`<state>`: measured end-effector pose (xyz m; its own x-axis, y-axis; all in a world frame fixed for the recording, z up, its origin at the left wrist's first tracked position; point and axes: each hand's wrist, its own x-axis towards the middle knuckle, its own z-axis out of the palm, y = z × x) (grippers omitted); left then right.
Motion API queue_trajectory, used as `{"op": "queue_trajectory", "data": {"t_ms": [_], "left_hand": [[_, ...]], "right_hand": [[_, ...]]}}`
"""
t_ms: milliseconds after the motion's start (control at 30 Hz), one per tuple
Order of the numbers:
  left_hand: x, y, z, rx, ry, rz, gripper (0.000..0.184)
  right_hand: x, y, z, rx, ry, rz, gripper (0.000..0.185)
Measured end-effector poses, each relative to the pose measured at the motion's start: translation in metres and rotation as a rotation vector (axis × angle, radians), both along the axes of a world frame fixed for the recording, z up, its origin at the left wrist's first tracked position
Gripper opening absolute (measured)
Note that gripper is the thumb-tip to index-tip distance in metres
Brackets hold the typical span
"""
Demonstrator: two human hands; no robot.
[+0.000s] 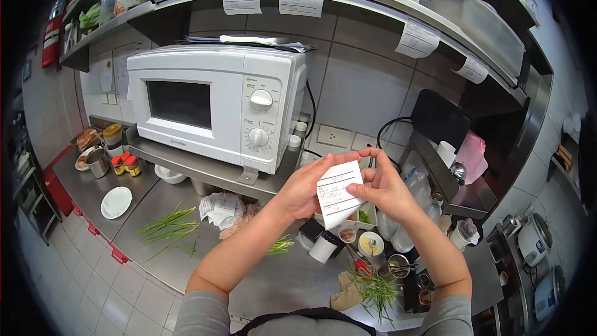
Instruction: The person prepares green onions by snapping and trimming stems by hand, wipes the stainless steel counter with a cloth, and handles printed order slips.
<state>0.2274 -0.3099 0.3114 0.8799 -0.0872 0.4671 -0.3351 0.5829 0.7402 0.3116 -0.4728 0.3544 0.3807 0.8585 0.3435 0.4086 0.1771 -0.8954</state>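
Observation:
A white printed receipt (pixel 334 206) is held up in front of me, above the steel counter. My left hand (pixel 306 185) grips it along its left side, fingers reaching behind it. From the other side, my right hand (pixel 387 188) pinches its right edge, thumb lying over the print and fingers bent behind. Below the hands stands a small black device (pixel 316 231) with a white paper roll (pixel 323 247) coming out of it. Beside it are a small bowl of yellow food (pixel 371 244) and a container of chopped greens (pixel 368 213), partly hidden by the hands.
A white microwave (pixel 214 102) sits on a raised steel shelf. More slips (pixel 301 1) hang from the overhead shelf. Long green stalks (pixel 171 227), crumpled paper (pixel 221 210), a white plate (pixel 116 203) and several red-lidded jars (pixel 125 163) lie leftward. Cut greens (pixel 378 292) and red-handled scissors (pixel 362 266) are lower right.

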Motion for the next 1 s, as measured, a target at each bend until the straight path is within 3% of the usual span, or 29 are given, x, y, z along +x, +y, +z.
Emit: {"op": "queue_trajectory", "data": {"t_ms": [133,233,333,433,467,533,633,700,800,833,933,1000], "left_hand": [[-0.003,-0.002,0.0,-0.263,0.093,-0.136,0.047],[0.002,-0.002,-0.012,-0.168,0.051,-0.116,0.045],[-0.003,-0.01,-0.006,-0.215,0.017,-0.026,0.032],[0.022,-0.003,-0.028,-0.35,-0.222,-0.027,0.02],[0.022,-0.004,-0.027,-0.325,-0.176,0.085,0.018],[0.018,-0.008,-0.018,-0.267,-0.092,0.301,0.017],[0.003,-0.004,0.003,-0.236,-0.12,0.312,0.031],[-0.006,0.001,0.009,-0.145,-0.079,0.373,0.05],[-0.014,0.003,0.01,-0.015,-0.103,0.256,0.047],[-0.017,0.001,0.008,0.012,-0.098,0.233,0.047],[-0.027,0.003,0.001,0.064,-0.075,0.178,0.046],[-0.033,0.008,-0.004,0.078,-0.069,0.203,0.045]], "right_hand": [[-0.001,0.005,-0.008,0.115,-0.071,-0.044,0.057],[-0.008,0.004,-0.007,0.156,-0.146,-0.156,0.052],[-0.011,0.005,-0.015,0.218,-0.41,-0.282,0.043],[-0.006,0.011,-0.021,0.325,-0.966,-0.243,0.035],[-0.009,0.009,-0.026,0.278,-1.196,-0.307,0.031],[-0.012,0.009,-0.02,0.158,-1.209,-0.204,0.034],[0.006,0.02,0.014,0.46,-1.155,-0.292,0.034],[-0.001,0.024,0.058,0.407,-0.712,-0.391,0.028],[0.047,0.051,0.113,0.649,-0.868,-0.409,0.018],[0.05,0.055,0.131,0.603,-0.799,-0.452,0.021],[0.064,0.08,0.156,0.701,-0.351,-0.268,0.024],[0.064,0.078,0.16,0.603,-0.332,-0.32,0.027]]}}
